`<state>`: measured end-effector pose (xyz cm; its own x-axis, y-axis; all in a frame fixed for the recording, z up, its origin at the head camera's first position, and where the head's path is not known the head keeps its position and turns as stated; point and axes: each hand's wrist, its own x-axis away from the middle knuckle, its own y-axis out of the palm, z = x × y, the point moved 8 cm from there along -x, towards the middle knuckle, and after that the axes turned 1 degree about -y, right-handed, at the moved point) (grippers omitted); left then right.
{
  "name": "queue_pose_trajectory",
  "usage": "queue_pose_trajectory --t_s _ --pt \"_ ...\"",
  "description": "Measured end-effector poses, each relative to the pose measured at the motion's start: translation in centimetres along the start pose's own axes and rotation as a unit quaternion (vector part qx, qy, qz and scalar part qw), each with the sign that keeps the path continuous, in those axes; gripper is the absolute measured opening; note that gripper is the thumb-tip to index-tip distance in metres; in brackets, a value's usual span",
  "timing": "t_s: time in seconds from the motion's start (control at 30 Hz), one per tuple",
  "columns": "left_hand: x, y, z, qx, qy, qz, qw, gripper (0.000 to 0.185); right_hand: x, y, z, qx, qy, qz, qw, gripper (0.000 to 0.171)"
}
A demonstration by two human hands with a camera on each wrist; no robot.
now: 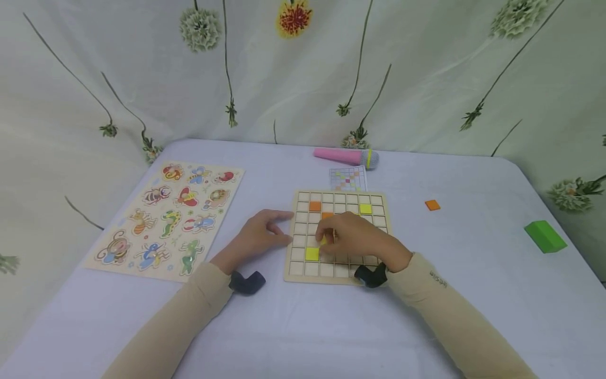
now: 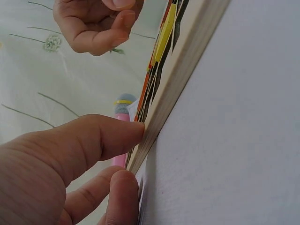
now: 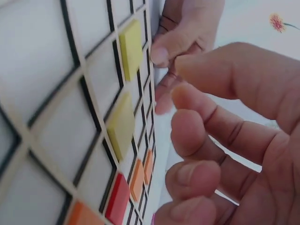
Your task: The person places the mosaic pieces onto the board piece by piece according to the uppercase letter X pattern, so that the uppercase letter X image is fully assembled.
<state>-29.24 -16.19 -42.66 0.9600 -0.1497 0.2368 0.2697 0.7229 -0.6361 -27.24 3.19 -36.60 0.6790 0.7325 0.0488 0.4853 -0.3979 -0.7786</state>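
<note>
A wooden grid board (image 1: 290, 263) lies in the middle of the table, with yellow tiles (image 1: 312, 253) and orange tiles (image 1: 314, 206) set in some cells. My right hand (image 1: 350, 237) hovers over the board with its fingers (image 3: 197, 136) loosely curled. They sit just above a yellow tile (image 3: 121, 124) that lies in a cell, without gripping it. My left hand (image 1: 265, 231) rests at the board's left side. Its thumb (image 2: 117, 136) and a fingertip (image 2: 124, 187) press against the board's edge (image 2: 187, 70).
An animal peg puzzle (image 1: 165, 218) lies to the left. Behind the board are a pattern card (image 1: 347, 179) and a pink toy microphone (image 1: 345, 156). A loose orange tile (image 1: 432, 205) and a green block (image 1: 544, 236) sit at the right. A flowered curtain hangs behind.
</note>
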Motion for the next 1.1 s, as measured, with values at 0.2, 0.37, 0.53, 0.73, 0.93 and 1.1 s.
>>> queue_pose_trajectory --t_s 0.2,0.37,0.53,0.73,0.93,1.1 --pt "0.1 0.0 0.2 -0.004 -0.002 0.002 1.0000 0.063 1.2 -2.2 1.3 -0.060 -0.019 0.038 0.997 0.005" --pt "0.3 -0.1 0.4 -0.001 -0.004 0.002 1.0000 0.062 2.4 -4.1 2.9 -0.064 -0.004 0.075 0.995 0.007" --pt "0.3 -0.1 0.5 -0.004 -0.004 0.003 1.0000 0.063 4.0 -6.5 4.8 -0.056 0.016 0.128 0.990 0.008" --pt "0.2 0.0 0.3 0.000 0.005 0.001 1.0000 0.063 6.4 -9.5 7.4 -0.045 0.060 0.213 0.974 0.014" --pt "0.2 0.0 0.3 0.009 0.005 -0.002 0.9999 0.063 9.0 -12.0 10.7 -0.056 0.101 0.285 0.952 0.022" --pt "0.4 -0.1 0.4 0.010 0.006 -0.004 0.9999 0.064 11.2 -13.3 13.5 -0.071 0.130 0.322 0.935 0.026"
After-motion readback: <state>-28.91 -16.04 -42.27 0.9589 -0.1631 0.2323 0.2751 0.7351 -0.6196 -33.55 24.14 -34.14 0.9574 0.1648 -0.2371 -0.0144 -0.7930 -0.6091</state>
